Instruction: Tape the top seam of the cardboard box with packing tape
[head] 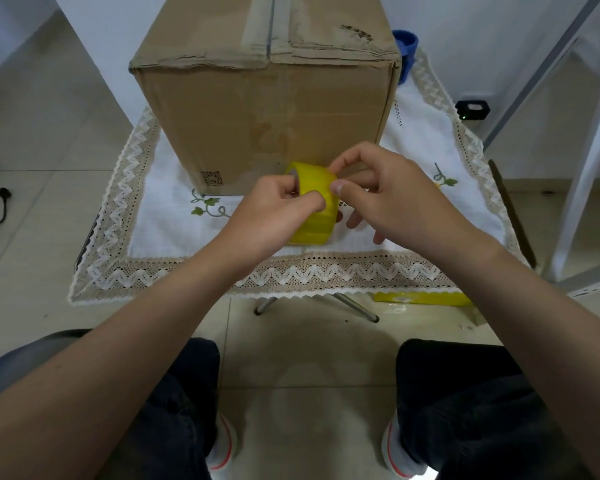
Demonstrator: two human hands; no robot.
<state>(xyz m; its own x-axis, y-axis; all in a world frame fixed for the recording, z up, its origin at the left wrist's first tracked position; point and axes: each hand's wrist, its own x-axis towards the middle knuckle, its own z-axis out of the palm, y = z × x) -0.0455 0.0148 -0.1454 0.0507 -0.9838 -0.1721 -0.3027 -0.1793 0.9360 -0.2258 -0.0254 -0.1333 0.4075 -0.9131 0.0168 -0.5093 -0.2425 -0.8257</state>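
A large brown cardboard box (264,109) stands on the small table, its top flaps closed with a seam (270,26) running away from me and old tape residue along it. In front of the box, above the cloth, I hold a yellow roll of packing tape (317,209). My left hand (274,216) grips the roll from the left, with a thumb in its core. My right hand (392,192) pinches at the roll's outer surface near the top with thumb and forefinger.
The table carries a white cloth with a lace border (326,271). A blue object (406,46) sits behind the box's right corner. A yellow strip (423,298) lies on the floor under the table's right edge. A black cable (0,209) lies at left.
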